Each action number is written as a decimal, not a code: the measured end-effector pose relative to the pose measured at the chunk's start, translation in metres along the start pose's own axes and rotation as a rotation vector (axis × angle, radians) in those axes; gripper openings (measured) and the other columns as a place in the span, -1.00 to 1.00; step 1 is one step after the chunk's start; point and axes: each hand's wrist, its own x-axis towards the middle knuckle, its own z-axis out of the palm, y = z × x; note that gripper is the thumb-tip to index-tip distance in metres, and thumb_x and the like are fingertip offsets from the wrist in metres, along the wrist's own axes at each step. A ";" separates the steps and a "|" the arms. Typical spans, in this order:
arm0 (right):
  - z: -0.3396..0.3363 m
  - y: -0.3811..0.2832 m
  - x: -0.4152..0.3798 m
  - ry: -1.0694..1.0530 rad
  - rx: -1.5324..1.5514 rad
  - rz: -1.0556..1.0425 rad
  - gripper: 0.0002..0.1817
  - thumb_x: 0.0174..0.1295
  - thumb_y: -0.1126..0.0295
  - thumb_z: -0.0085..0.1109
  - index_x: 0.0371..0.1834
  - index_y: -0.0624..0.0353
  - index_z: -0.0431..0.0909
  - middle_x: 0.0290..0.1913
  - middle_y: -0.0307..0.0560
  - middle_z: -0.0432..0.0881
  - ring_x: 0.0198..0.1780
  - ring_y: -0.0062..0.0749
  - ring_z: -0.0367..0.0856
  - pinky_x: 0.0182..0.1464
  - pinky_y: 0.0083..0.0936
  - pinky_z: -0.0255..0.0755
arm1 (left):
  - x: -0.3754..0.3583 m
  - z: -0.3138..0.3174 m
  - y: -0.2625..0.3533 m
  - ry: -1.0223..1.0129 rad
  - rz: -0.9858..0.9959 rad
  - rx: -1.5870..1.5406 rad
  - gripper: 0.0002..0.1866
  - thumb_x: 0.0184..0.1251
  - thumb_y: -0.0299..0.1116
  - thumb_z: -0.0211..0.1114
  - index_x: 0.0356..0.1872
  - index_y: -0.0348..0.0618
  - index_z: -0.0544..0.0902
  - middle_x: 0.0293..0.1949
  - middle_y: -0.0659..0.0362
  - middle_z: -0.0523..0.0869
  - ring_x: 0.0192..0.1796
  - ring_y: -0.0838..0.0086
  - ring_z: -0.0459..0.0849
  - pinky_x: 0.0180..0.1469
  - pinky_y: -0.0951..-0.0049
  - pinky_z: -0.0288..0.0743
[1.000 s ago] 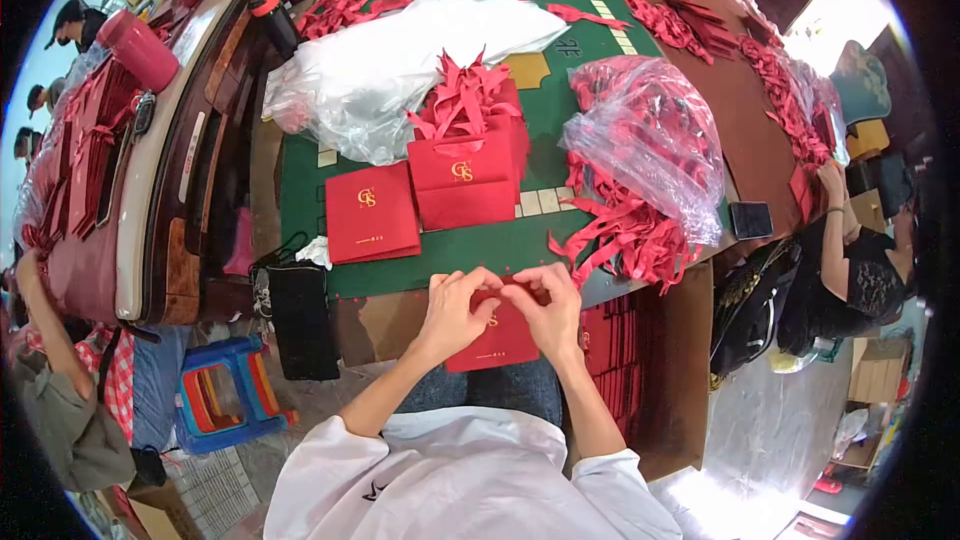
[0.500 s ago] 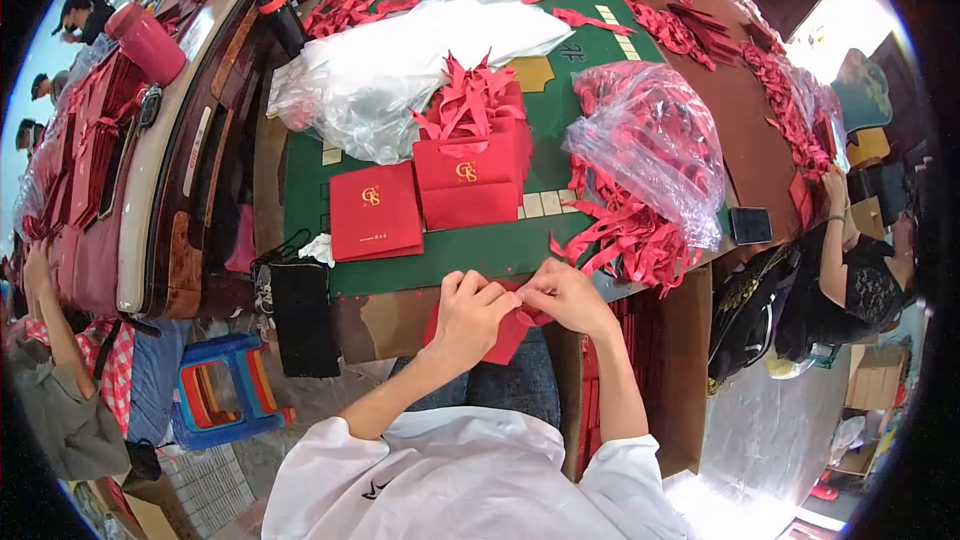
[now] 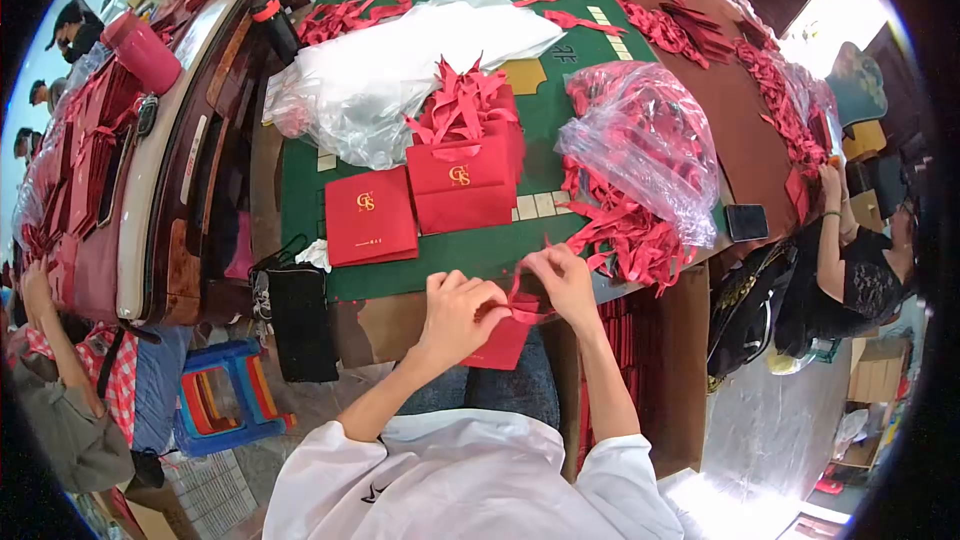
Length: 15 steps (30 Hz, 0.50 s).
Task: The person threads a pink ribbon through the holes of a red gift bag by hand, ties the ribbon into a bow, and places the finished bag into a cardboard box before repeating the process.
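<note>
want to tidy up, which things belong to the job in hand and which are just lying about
Seemingly the job:
red paper bag by the left hand
thin red ribbon in the right hand
clear plastic bag of red ribbons

Probably lying about:
black rectangular phone
black cylindrical bottle

The flat red rectangular bag (image 3: pixel 495 348) looks like smooth, matt paper, and the thin red ribbon strip (image 3: pixel 528 317) like soft cloth with a slight sheen. Gold lettering (image 3: pixel 366 202) on the square red paper folder (image 3: pixel 370 238) looks kinda metallic. Green tabletop (image 3: pixel 465 262) reads as matt felt, the clear crinkled bag (image 3: pixel 650 160) is glossy plastic, and the blue stool (image 3: pixel 220 351) is smooth plastic too.
</note>
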 end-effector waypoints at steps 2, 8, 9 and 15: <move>-0.013 0.002 -0.007 -0.076 -0.025 -0.037 -0.78 0.36 0.32 0.26 -0.26 0.29 0.72 -0.28 -0.09 0.65 -0.17 -0.43 0.60 -0.13 -0.51 0.40 | 0.002 -0.002 -0.008 0.010 -0.042 0.001 -0.82 0.06 -0.23 0.55 -0.40 0.05 0.69 -0.40 0.34 0.71 -0.29 0.37 0.54 0.03 0.26 0.22; -0.041 -0.005 -0.041 -0.250 -0.518 -0.356 -0.80 0.16 0.33 0.41 -0.28 0.24 0.72 -0.29 -0.08 0.66 -0.19 -0.16 0.61 -0.12 -0.31 0.46 | 0.014 0.001 -0.029 0.071 -0.148 0.020 -0.80 0.08 -0.25 0.53 -0.34 -0.01 0.69 -0.38 0.33 0.72 -0.28 0.35 0.58 0.01 0.26 0.25; -0.043 -0.009 -0.044 -0.252 -0.519 -0.356 -0.80 0.16 0.33 0.41 -0.28 0.24 0.72 -0.29 -0.08 0.66 -0.19 -0.16 0.61 -0.12 -0.31 0.46 | 0.017 0.003 -0.031 0.072 -0.150 0.019 -0.80 0.08 -0.25 0.53 -0.34 -0.01 0.69 -0.38 0.33 0.72 -0.28 0.35 0.58 0.01 0.26 0.25; -0.040 -0.038 -0.049 -0.190 -0.213 0.023 -0.85 0.25 0.38 0.38 -0.23 0.23 0.71 -0.41 -0.26 0.63 -0.40 -0.60 0.56 -0.34 -0.55 0.42 | 0.027 0.022 -0.032 0.246 -0.030 0.166 -0.79 0.15 -0.28 0.48 -0.24 -0.06 0.67 -0.19 0.19 0.69 -0.10 0.25 0.58 0.09 0.17 0.26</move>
